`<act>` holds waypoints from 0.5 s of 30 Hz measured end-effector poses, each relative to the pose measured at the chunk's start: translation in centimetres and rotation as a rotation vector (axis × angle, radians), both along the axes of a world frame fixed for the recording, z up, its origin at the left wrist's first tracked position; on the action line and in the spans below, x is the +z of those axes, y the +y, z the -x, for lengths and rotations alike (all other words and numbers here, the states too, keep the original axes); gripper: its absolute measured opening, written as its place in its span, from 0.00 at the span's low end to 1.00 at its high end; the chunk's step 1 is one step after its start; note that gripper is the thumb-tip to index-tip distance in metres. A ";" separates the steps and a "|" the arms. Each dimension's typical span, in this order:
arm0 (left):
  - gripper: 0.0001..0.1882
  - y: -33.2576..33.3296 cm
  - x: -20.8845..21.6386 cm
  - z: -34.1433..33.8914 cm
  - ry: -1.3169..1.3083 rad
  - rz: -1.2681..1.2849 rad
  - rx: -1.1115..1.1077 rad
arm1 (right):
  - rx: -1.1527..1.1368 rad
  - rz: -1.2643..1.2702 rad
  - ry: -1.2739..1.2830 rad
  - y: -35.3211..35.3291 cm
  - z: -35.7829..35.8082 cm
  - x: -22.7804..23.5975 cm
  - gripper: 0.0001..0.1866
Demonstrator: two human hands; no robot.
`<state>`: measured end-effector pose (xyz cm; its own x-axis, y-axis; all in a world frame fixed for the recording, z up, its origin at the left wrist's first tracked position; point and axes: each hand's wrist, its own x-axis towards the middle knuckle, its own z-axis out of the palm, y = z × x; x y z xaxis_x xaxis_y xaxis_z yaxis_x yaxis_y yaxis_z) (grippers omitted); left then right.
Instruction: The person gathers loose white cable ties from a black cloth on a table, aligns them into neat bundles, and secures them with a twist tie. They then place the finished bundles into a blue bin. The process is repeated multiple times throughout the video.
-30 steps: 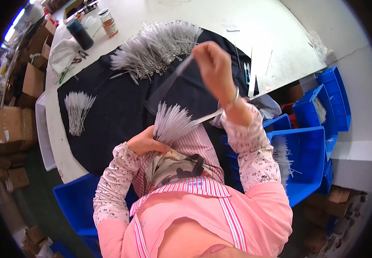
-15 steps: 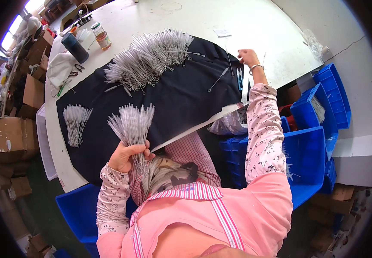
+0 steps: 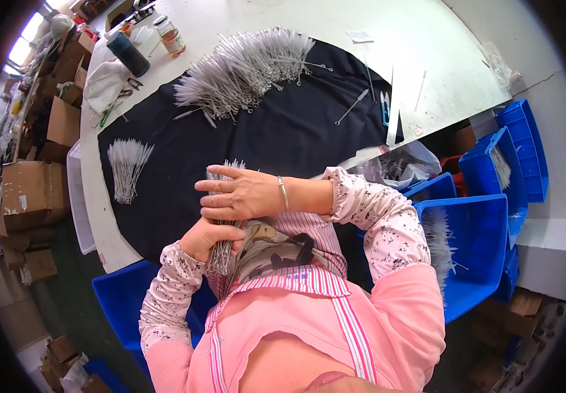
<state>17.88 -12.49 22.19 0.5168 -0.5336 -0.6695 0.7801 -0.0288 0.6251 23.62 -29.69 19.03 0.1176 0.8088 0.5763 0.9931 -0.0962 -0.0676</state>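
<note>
A bundle of straw-cleaning brushes (image 3: 220,261) is gripped upright in my left hand (image 3: 204,240), just past the table's near edge. Its wire handles point down toward my lap, and the white bristle tips show only a little at the top. Across the bristle part lies my right hand (image 3: 247,194), fingers stretched out and slightly spread, hiding most of the bristles. On the black cloth (image 3: 171,154) to the left is a smaller bunch of brushes (image 3: 126,169). A large fanned pile of brushes (image 3: 243,72) lies farther back, with a single brush (image 3: 352,107) to its right.
Blue-handled thread snips (image 3: 385,108) and a white strip (image 3: 394,114) lie by the cloth's right edge. A dark bottle (image 3: 127,55) and a glass jar (image 3: 169,37) stand at the back left. Blue bins (image 3: 469,255) sit at the right, another blue bin (image 3: 122,304) at the lower left.
My right hand has come from the far right of the table to the brush bundle and now lies over its bristles. My left hand keeps its hold. The view has shifted slightly.
</note>
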 end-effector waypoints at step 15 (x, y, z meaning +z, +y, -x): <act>0.09 5.1 1.1 -1.9 -0.936 -0.121 0.553 | 0.151 -0.311 1.426 8.7 -1.4 -1.8 0.17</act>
<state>19.83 -7.34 23.31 0.9963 -0.0284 0.0810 -0.0785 0.0784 0.9938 25.01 -21.00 17.24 0.6519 0.7324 0.1968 0.0678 0.2022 -0.9770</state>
